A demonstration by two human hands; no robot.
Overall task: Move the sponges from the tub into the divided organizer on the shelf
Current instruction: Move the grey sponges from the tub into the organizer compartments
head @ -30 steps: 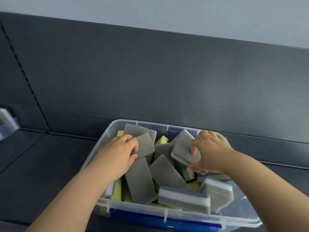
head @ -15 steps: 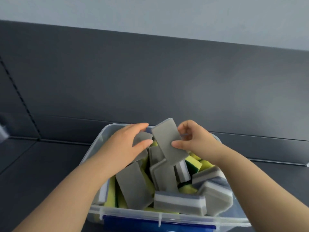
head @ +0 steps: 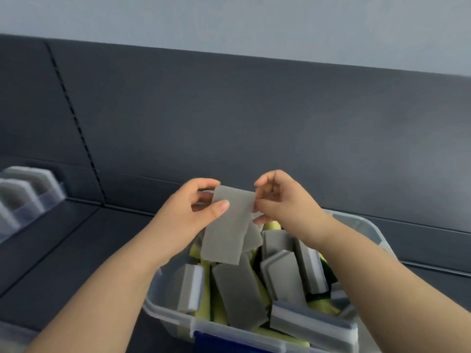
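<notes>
A grey sponge [head: 228, 230] hangs upright above the clear plastic tub [head: 374, 230]. My left hand [head: 188, 215] grips its upper left edge, thumb across the front and fingers behind. My right hand [head: 277, 202] pinches its upper right corner. A second grey sponge [head: 252, 238] peeks out just behind it; which hand holds it I cannot tell. The tub below holds several grey-and-white and yellow-green sponges [head: 237, 294]. The divided organizer [head: 28, 194] stands on the shelf at the far left, with grey sponges upright in its slots.
The dark shelf surface [head: 66, 250] stretches between the tub and the organizer. A dark back panel [head: 254, 118] rises behind. The tub has a blue latch [head: 229, 343] on its near rim.
Both hands rose out of the tub with grey sponges. The right hand's sponge came up and the left hand took hold of its other edge. The view swung left, showing the organizer.
</notes>
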